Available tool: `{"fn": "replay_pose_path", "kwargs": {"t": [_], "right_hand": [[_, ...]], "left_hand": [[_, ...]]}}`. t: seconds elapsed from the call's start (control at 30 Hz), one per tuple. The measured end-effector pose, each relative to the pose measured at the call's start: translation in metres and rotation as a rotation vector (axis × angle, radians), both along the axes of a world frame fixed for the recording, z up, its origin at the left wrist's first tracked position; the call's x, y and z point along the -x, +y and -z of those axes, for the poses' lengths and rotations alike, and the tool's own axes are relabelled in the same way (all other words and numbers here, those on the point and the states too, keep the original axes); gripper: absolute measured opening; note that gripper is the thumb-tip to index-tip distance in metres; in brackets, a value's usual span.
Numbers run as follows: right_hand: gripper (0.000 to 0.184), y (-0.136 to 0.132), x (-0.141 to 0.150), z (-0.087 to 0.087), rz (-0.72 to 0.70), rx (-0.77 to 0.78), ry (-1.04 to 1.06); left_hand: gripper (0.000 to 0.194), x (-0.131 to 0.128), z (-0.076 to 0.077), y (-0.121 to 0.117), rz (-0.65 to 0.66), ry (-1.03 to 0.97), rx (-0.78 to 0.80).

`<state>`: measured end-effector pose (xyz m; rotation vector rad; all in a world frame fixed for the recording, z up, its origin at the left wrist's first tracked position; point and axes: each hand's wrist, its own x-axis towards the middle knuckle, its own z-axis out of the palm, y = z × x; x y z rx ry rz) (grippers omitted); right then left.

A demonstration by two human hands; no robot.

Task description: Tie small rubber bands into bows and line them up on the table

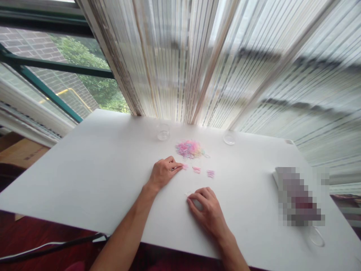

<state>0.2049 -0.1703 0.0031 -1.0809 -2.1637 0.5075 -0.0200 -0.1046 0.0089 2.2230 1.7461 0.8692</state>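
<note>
A pile of thin pastel loops, which look like small rubber bands (189,149), lies in the middle of the white table. In front of it sit three small groups: pink bands (185,166) at the left, red-pink bands (196,170) in the middle and purple bands (210,173) at the right. My left hand (164,172) has its thumb and forefinger pressed together at the edge of the left pink group. Nearer to me, my right hand (205,207) pinches at a pale, thin band (187,194) on the tabletop; its exact shape is too small to make out.
Two clear round containers stand behind the pile, one left (163,133) and one right (229,138). A blurred-out object (299,197) with a white loop (317,237) lies on the right of the white table (93,165). String curtains (175,64) hang along the far edge.
</note>
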Motion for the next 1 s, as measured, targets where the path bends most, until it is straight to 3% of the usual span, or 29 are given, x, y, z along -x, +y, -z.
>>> {"fn": "replay_pose_path", "kwargs": {"t": [0.27,0.4,0.47,0.57,0.7,1.0], "right_hand": [[0.008,0.000,0.001,0.002,-0.002,-0.014,0.006],[0.010,0.001,0.001,0.004,0.010,-0.028,-0.001],[0.010,0.000,0.001,0.004,0.014,-0.023,0.002],[0.010,0.000,0.001,0.004,0.014,-0.002,0.007],[0.011,0.000,-0.002,0.001,0.025,0.013,0.037],[0.018,-0.012,-0.016,-0.010,-0.005,0.096,-0.046]], "left_hand": [[0.013,0.000,-0.002,0.000,-0.024,0.011,-0.020],[0.019,0.000,-0.013,-0.006,-0.058,0.016,0.001],[0.023,-0.003,-0.021,-0.015,-0.025,0.016,0.060],[0.024,-0.012,-0.027,-0.037,0.148,-0.004,0.180],[0.024,-0.024,-0.020,-0.066,0.285,-0.032,0.195],[0.013,-0.025,-0.004,-0.080,0.273,-0.088,0.074]]}}
